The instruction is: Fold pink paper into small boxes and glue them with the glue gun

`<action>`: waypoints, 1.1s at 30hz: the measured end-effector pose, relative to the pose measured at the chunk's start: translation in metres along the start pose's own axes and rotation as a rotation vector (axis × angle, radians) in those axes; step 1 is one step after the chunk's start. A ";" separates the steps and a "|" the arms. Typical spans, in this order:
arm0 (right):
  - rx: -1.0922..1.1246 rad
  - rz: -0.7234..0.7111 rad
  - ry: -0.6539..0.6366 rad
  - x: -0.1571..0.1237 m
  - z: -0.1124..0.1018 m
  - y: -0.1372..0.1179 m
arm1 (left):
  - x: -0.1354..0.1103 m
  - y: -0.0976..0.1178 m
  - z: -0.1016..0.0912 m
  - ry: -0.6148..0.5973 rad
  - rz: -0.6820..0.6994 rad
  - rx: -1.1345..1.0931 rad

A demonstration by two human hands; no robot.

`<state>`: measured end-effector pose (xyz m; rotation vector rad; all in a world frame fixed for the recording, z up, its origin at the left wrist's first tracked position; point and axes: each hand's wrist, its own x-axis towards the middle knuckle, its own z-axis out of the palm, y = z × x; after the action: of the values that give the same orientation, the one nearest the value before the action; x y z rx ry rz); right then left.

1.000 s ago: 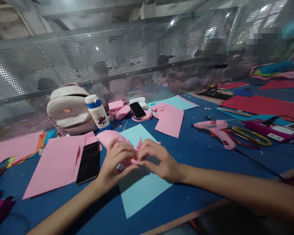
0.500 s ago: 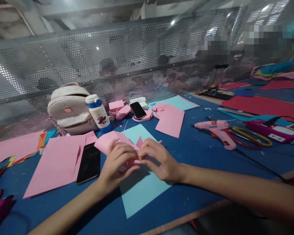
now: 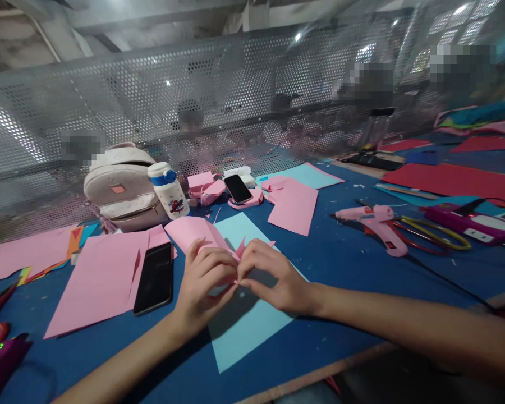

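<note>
A sheet of pink paper (image 3: 200, 232), curved and partly folded, is held between my two hands in the middle of the view. My left hand (image 3: 206, 280) pinches its near edge, thumb against fingers. Beside it, nearly touching, my right hand (image 3: 273, 275) pinches the same paper with thumb and forefinger. Small pointed pink flaps stick up behind the right fingers. Under both hands lies a light blue sheet (image 3: 246, 342) on the blue table (image 3: 320, 359). The part of the paper between my fingertips is mostly hidden.
Left of my hands are a black phone (image 3: 154, 279) and pink sheets (image 3: 95, 280). A white backpack (image 3: 124, 185) and a bottle (image 3: 168, 191) stand behind. To the right lie a pink glue gun (image 3: 374, 221), scissors with yellow handles (image 3: 441, 235) and a purple device (image 3: 467, 224).
The near edge of the pink paper has turned slightly between my fingertips, and less of it shows below them. Both hands stay nearly in place; the view has shifted slightly.
</note>
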<state>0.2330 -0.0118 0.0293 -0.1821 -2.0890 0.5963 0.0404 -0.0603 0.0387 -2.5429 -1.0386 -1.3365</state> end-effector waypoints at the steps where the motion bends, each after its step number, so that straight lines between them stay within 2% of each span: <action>1: 0.005 -0.004 0.002 0.000 0.000 0.000 | 0.000 0.000 0.000 0.007 0.008 0.002; 6: 0.031 0.019 0.012 -0.001 0.001 0.001 | 0.001 -0.003 0.001 0.034 0.047 0.030; 11: -0.002 -0.025 0.016 -0.002 0.002 0.001 | 0.000 -0.005 0.002 0.064 0.081 0.040; 21: 0.012 -0.044 0.017 -0.002 0.001 -0.003 | 0.002 -0.002 0.001 0.058 0.113 0.080; 24: 0.035 -0.051 0.063 0.000 -0.002 -0.007 | -0.001 -0.005 0.001 0.046 0.129 0.114; 28: 0.006 -0.048 0.149 0.002 -0.007 -0.010 | -0.005 -0.007 0.001 0.021 0.074 0.091; 33: -0.065 -0.060 0.152 0.002 -0.014 0.001 | -0.005 -0.006 0.003 0.074 0.086 0.107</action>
<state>0.2430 -0.0057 0.0368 -0.1946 -1.9608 0.4647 0.0369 -0.0577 0.0316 -2.4124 -0.9497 -1.3062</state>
